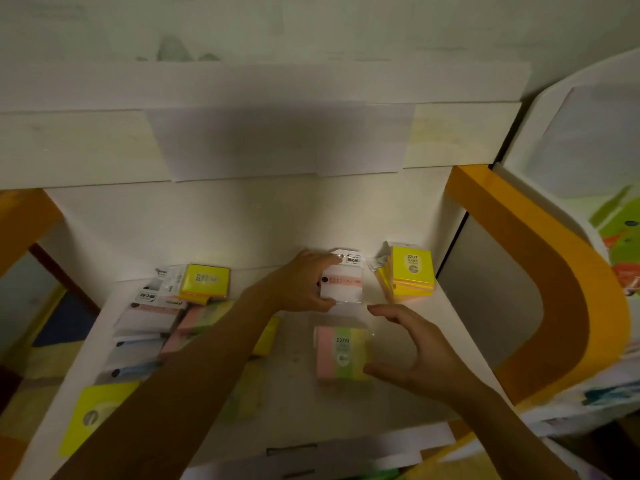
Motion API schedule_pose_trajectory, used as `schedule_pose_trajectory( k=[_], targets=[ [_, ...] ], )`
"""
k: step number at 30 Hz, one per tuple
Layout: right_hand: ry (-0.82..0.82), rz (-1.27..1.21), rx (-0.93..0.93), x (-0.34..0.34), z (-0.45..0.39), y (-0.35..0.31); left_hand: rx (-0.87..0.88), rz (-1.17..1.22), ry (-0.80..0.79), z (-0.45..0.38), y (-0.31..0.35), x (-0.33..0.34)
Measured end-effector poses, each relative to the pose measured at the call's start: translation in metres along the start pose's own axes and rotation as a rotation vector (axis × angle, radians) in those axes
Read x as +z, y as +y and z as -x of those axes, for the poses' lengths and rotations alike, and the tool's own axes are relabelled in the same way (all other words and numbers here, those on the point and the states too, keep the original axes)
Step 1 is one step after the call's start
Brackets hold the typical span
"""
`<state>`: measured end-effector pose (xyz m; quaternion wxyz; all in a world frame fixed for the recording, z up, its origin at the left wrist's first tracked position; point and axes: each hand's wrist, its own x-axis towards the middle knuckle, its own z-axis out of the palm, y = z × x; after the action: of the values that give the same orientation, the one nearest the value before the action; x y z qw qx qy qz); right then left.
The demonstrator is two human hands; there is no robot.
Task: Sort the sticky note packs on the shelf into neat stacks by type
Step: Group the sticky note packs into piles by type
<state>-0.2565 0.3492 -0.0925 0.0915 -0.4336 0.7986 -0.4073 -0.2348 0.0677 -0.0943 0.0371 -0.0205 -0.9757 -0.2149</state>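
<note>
**White-and-pink pack gripped at the back of the shelf, right hand open beside the striped pack**

Far left, at the front edge of the shelf [298, 393], one flat yellow-green pack [95, 415] lies alone. Behind it sits the unsorted heap [162, 317]: I count one yellow pack [207, 281] on top at the rear, roughly four or five white-carded packs with pink or pale blue bands overlapping below it, and at least one pastel striped pack partly hidden under the left forearm. The exact number cannot be told, since they overlap and blur.

Moving right, the left hand [300, 285] grips a white-and-pink pack [342, 282] at the back of the shelf, thumb at the near edge and fingers curled over the far left corner. The pack's long axis runs away from the person, header card toward the rear wall. It appears to rest on or just above the shelf; I cannot tell which.

Nearer the person, one striped pack [341, 353] marked 2209 lies flat, just beside the right hand [412, 355], whose fingers are spread and hold nothing. That hand is clearly the nearer one to the striped pack, which lies to its left.

Far right, the yellow stack [410, 273] marked 2207 stands near the side wall, several packs high, just beside the gripped pack but apart from it.
</note>
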Motion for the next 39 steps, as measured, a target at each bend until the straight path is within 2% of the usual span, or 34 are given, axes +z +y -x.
schedule_pose_trajectory(
  k=[4, 8, 19, 28, 32, 36, 39],
  targets=[
    [0.038, -0.021, -0.080, 0.001, -0.014, -0.017, 0.025, 0.068, 0.143, 0.020, 0.000, -0.012],
    [0.024, -0.026, -0.161, 0.010, -0.032, -0.036, 0.023, 0.038, 0.272, 0.055, 0.000, -0.035],
    [-0.058, -0.061, -0.307, 0.078, -0.084, -0.086, -0.249, -0.031, 0.465, 0.185, -0.044, -0.098],
    [-0.067, -0.139, -0.479, 0.133, -0.116, -0.131, -0.471, -0.122, 0.466, 0.269, -0.073, -0.097],
    [-0.094, -0.143, -0.486, 0.144, -0.118, -0.137, -0.643, -0.139, 0.471, 0.282, -0.076, -0.089],
    [-0.105, -0.128, -0.470, 0.145, -0.118, -0.137, -0.816, -0.030, 0.307, 0.283, -0.082, -0.080],
    [-0.103, -0.114, -0.456, 0.142, -0.116, -0.134, -0.821, 0.082, 0.262, 0.279, -0.088, -0.074]
  ],
)
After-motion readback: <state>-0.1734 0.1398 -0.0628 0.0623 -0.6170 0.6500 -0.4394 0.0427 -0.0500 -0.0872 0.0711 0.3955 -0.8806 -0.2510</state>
